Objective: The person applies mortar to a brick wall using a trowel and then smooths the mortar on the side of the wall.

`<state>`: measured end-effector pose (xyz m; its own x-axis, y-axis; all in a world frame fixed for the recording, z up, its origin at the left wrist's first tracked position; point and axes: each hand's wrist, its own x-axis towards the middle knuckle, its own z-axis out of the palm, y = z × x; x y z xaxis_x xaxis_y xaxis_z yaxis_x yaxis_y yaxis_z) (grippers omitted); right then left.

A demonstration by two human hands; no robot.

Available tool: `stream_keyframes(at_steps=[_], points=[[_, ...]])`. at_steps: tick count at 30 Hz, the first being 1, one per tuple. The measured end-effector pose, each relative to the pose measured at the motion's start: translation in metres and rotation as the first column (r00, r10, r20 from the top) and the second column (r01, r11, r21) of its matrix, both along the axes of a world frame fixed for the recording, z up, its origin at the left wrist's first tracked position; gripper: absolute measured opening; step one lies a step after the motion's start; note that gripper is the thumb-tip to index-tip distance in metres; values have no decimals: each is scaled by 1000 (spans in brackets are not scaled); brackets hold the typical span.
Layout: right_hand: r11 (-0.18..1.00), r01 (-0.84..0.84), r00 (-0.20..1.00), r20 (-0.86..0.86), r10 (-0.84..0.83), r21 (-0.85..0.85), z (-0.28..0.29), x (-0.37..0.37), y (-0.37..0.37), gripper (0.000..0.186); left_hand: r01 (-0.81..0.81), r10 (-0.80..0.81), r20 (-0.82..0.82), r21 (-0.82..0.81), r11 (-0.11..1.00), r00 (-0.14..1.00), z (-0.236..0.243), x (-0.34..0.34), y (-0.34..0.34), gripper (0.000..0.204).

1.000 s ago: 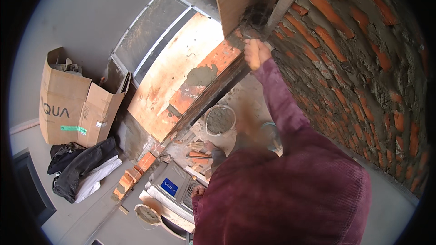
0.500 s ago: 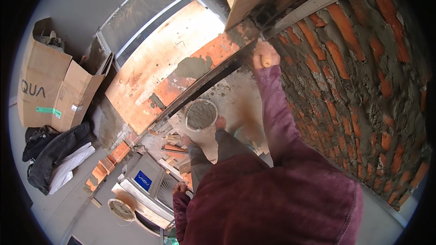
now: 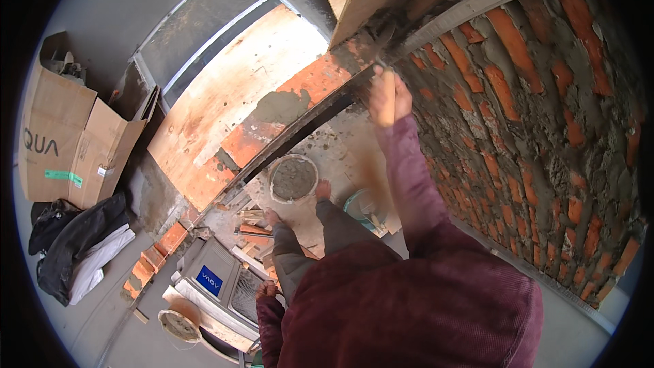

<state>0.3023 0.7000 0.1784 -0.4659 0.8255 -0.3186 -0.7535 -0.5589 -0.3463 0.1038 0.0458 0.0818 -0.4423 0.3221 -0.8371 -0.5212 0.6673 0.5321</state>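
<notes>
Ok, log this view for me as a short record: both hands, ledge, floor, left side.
Right hand: closed around a tan, rounded tool handle, near where the red-brick ledge meets the rough, mortar-streaked brick wall
Left hand: curled beside the boxy grey case with a blue label; whether it holds anything is unclear
Ledge: bears a grey mortar patch; pale, flat plywood board alongside
Floor: round bucket of grey mortar by the feet
Left side: open brown cardboard box, dark cloth, white cloth

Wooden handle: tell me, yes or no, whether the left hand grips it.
No, the right hand grips the wooden handle, and the left hand is well away from it.
</notes>
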Motion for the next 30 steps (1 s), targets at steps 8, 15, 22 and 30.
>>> stream_keyframes(at_steps=[8, 15, 22, 30], points=[[984, 172, 974, 140, -176, 42, -8, -24, 28, 33, 16, -17, -60, -17, 1000, 998, 6, -16, 23, 13], [957, 208, 905, 331, -266, 201, -19, -43, 19, 35, 133, -134, -54, -6, 991, 990, 20, -13, 18, 18], [965, 211, 779, 570, -262, 155, -38, -54, 42, 38, 139, -142, -67, -55, 989, 988, 31, -15, 3, 16], [933, 353, 772, 583, -253, -63, -35, -64, 46, 41, 129, -134, -113, -52, 990, 985, 34, -15, 0, 14]])
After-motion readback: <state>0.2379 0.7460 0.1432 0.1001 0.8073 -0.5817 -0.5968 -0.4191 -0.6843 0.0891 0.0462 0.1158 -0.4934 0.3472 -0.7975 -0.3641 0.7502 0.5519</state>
